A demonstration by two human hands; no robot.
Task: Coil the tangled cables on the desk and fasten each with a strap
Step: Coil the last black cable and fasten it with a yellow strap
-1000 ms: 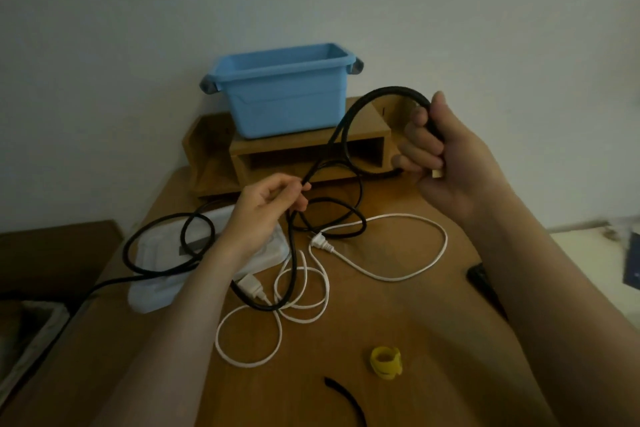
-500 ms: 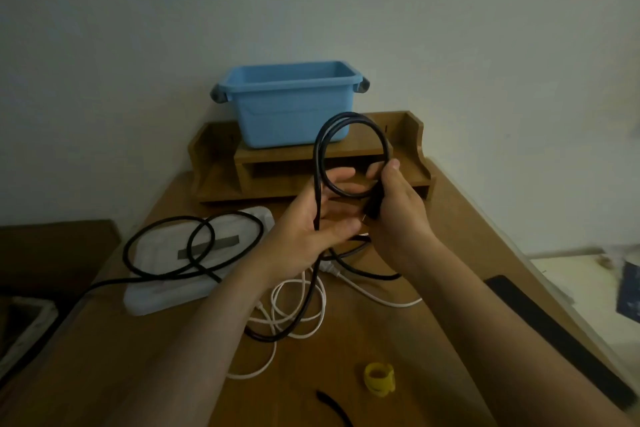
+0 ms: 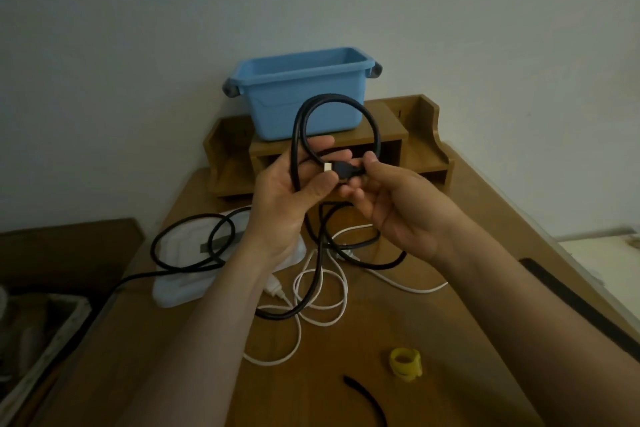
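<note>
One black cable — L hand grips, R hand pinches.

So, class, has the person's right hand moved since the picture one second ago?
Yes. The right hand has moved left, from right of the blue bin to below its right edge, meeting the left hand on the black cable.

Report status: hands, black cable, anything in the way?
Left hand grips a loop of black cable; right hand pinches its plug. Rest trails across white cable on desk. Yellow strap untouched.
</note>
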